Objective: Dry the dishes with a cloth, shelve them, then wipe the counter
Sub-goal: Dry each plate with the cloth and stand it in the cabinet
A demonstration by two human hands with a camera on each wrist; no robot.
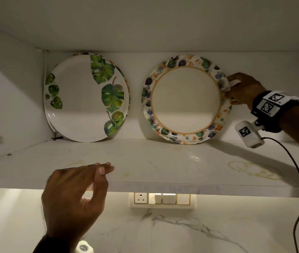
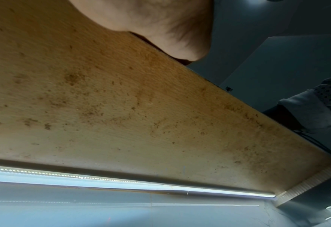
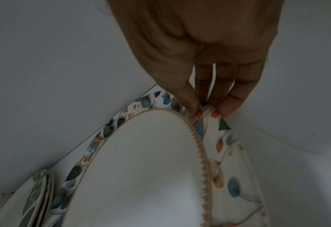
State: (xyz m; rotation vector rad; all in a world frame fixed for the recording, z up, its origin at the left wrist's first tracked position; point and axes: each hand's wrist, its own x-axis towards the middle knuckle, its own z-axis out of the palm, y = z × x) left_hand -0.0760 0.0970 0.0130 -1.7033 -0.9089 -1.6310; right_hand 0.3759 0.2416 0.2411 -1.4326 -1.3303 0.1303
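Rim slivers of further plates (image 1: pixel 126 83) showed behind the white round leaf-printed plate (image 1: pixel 83 99); the right hand (image 1: pixel 243 90) covered much of a crumpled white cloth (image 1: pixel 224 83); the right-wrist view's bottom edge cut off the flower-bordered round plate (image 3: pixel 141 169); the left hand (image 2: pixel 151 23), cut by its wrist view's top edge, hid its fingers over the stained shelf board (image 2: pixel 122 107).

White plate (image 1: pixel 83 106) with green leaves; cream plate (image 1: pixel 185 99) rimmed in blue, orange, perhaps purple foliage
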